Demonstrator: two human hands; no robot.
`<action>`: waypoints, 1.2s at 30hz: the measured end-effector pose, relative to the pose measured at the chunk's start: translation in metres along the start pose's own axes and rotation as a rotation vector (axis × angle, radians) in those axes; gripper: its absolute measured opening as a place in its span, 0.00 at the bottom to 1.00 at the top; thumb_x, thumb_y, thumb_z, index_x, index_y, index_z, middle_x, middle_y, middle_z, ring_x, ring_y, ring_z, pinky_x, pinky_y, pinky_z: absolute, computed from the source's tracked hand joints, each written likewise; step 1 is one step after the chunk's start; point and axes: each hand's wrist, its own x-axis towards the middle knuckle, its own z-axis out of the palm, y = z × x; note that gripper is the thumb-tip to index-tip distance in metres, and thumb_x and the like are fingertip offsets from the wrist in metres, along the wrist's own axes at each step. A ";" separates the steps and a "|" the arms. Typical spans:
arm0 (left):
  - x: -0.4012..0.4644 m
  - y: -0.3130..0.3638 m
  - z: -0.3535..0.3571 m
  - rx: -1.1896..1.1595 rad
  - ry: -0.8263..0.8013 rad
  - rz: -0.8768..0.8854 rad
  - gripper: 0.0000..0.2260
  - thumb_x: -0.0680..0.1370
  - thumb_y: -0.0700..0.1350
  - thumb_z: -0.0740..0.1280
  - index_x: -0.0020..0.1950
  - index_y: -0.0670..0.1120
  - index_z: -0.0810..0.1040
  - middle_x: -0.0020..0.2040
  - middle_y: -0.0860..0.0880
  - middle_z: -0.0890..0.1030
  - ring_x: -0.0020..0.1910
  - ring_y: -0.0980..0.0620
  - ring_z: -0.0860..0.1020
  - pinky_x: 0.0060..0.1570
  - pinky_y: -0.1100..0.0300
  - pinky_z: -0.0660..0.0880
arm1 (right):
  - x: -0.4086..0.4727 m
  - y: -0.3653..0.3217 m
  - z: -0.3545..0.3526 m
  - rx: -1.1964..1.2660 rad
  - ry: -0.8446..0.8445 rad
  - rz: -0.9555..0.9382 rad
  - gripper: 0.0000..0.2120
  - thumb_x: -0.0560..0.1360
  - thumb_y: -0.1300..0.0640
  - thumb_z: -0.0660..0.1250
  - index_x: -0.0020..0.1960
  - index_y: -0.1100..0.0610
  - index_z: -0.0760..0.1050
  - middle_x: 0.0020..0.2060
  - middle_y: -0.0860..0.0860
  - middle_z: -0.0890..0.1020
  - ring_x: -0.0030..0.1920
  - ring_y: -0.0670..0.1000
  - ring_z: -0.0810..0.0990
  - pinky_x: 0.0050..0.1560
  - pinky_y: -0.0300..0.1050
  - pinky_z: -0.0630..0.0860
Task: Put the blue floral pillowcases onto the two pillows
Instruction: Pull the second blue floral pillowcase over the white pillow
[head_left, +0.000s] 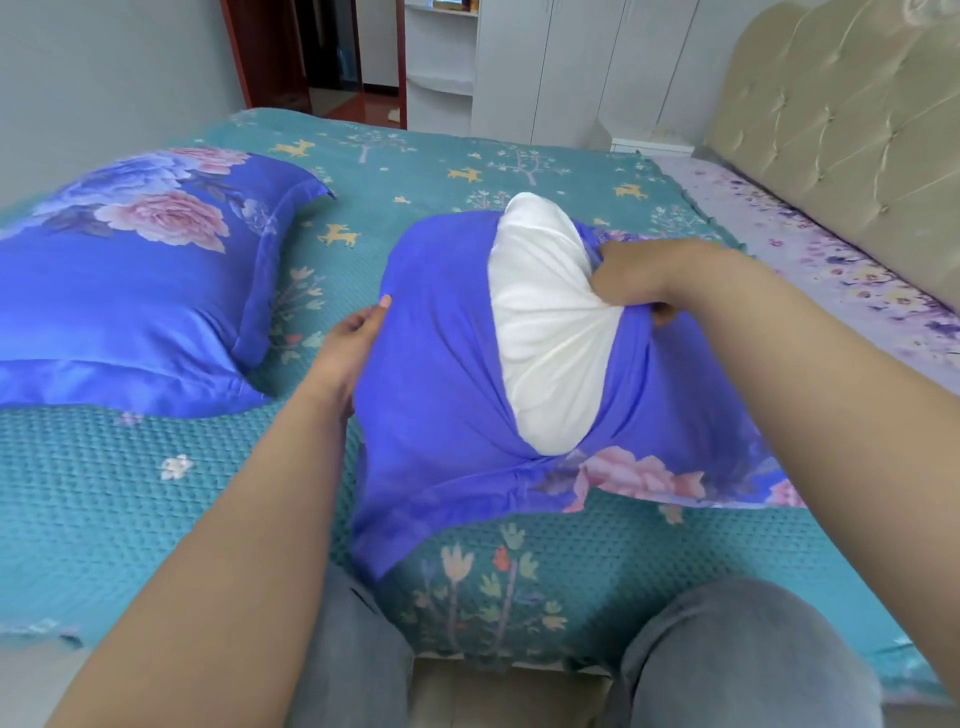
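The soft white pillow (545, 322) yields easily (likely light), so the right hand (631, 278) bunches the slippery blue floral satin pillowcase (441, 374) at its opening while the left hand (358, 332) pinches its side.

no legible text, labels or numbers, far shelf items blurred

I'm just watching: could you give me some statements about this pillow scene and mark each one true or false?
1. The white pillow still shows through the opening of the blue floral pillowcase. True.
2. The right hand hangs free. False: its grip is on the pillowcase edge.
3. The covered pillow lies left of the one being worked on. True.
4. The left hand rests on the teal bedspread. False: it holds the pillowcase's left side.
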 end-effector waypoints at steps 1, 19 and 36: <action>0.005 -0.002 -0.003 -0.031 0.009 0.003 0.08 0.80 0.47 0.64 0.45 0.45 0.78 0.38 0.55 0.83 0.36 0.59 0.80 0.42 0.63 0.77 | -0.003 -0.006 0.000 -0.026 -0.020 -0.003 0.11 0.76 0.59 0.53 0.47 0.64 0.71 0.35 0.62 0.78 0.29 0.55 0.74 0.27 0.41 0.69; 0.007 -0.003 -0.028 0.735 0.363 0.076 0.17 0.76 0.48 0.64 0.30 0.41 0.72 0.41 0.35 0.81 0.44 0.38 0.80 0.48 0.51 0.76 | 0.012 -0.016 0.117 -0.183 0.272 -0.799 0.36 0.73 0.30 0.41 0.68 0.49 0.69 0.72 0.45 0.66 0.74 0.47 0.60 0.73 0.53 0.55; -0.013 0.016 0.007 0.949 0.278 0.161 0.12 0.81 0.49 0.57 0.45 0.42 0.73 0.49 0.39 0.79 0.51 0.41 0.76 0.47 0.56 0.68 | 0.022 -0.021 0.172 -0.295 0.115 -0.690 0.26 0.80 0.41 0.48 0.76 0.43 0.50 0.75 0.39 0.52 0.76 0.48 0.42 0.73 0.61 0.44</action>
